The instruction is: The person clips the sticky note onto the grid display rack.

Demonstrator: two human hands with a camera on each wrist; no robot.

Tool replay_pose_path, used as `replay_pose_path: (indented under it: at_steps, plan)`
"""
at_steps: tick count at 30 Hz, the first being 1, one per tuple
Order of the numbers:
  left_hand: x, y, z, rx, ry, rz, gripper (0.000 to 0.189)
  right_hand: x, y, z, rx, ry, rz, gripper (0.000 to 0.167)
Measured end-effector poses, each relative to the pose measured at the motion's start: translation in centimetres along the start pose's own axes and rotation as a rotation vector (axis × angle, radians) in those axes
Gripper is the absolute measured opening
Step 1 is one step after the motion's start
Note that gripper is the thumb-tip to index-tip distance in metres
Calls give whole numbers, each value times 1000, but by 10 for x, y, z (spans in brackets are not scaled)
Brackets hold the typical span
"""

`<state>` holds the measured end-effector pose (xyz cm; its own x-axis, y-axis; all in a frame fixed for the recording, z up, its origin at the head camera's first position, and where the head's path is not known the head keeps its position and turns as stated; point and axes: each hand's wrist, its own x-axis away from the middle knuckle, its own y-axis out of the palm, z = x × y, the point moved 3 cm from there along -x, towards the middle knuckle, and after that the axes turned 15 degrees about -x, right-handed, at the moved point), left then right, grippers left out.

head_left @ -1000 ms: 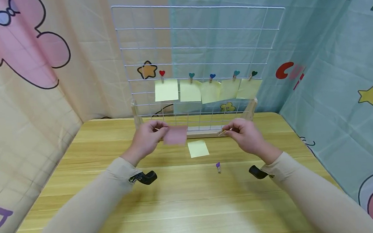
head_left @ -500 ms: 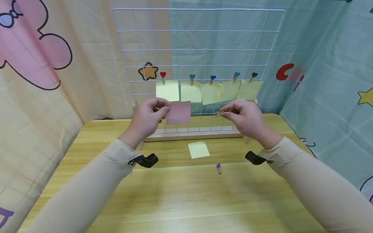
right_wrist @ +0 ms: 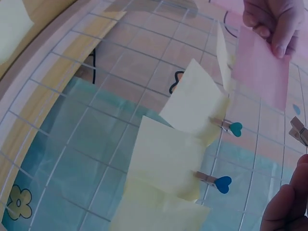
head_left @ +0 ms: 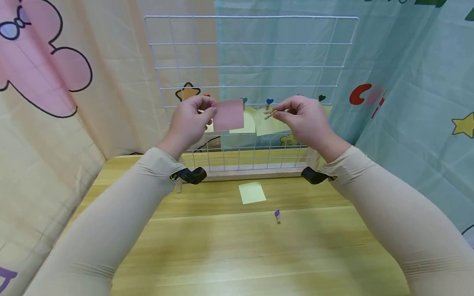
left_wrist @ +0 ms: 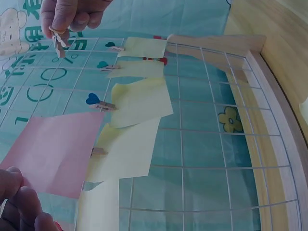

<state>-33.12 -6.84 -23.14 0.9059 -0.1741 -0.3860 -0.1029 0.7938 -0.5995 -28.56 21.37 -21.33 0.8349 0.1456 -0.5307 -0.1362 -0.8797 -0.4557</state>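
My left hand [head_left: 192,122] pinches a pink sticky note [head_left: 228,115] by its left edge, in front of the white wire grid [head_left: 247,66]. To the right, my right hand [head_left: 303,119] pinches a small wooden clothespin [right_wrist: 300,130], whose jaws point toward the note. Behind the hands, several yellow sticky notes [left_wrist: 141,102] hang in a row from the grid, each under a heart-topped clothespin. Blue [right_wrist: 223,185] and teal [right_wrist: 235,129] hearts show plainly in the right wrist view. In the head view the hands and pink note cover part of this row.
On the wooden table [head_left: 229,256] lie a loose yellow sticky note [head_left: 251,192] and a clothespin with a purple heart [head_left: 277,216]. The grid stands in a wooden base [head_left: 260,173] near the table's back edge. Printed curtains [head_left: 423,103] surround the table.
Both hands have risen from near the grid's base to the height of the hanging row, carrying the pink note and clothespin. They have also come somewhat closer together.
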Motion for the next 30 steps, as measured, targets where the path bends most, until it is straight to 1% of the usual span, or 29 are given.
replay_pose_path:
  at_steps: [4, 10, 15, 19, 22, 26, 30]
  plan:
    - [-12, -1, 4, -16, -11, 2, 18, -16, 2, -7, 13, 16, 23, 18]
    - [-29, -1, 12, -68, -8, 10, 21, -39, 7, -14, 27, 50, 27, 21]
    - [-42, 3, 18, -86, -24, 13, 23, -56, 15, -21, 23, 71, 20, 22]
    - [-48, 3, 20, -83, -50, 28, 23, -67, 24, -28, 10, 71, 4, 21]
    - [-50, -1, 21, -62, -64, 39, 22, -74, 28, -32, 9, 71, -1, 21]
    - [-54, -6, 21, -47, -80, 41, 22, -80, 31, -35, 1, 80, 11, 22]
    - [-54, -10, 20, -37, -89, 31, 21, -83, 31, -35, -5, 83, 16, 22]
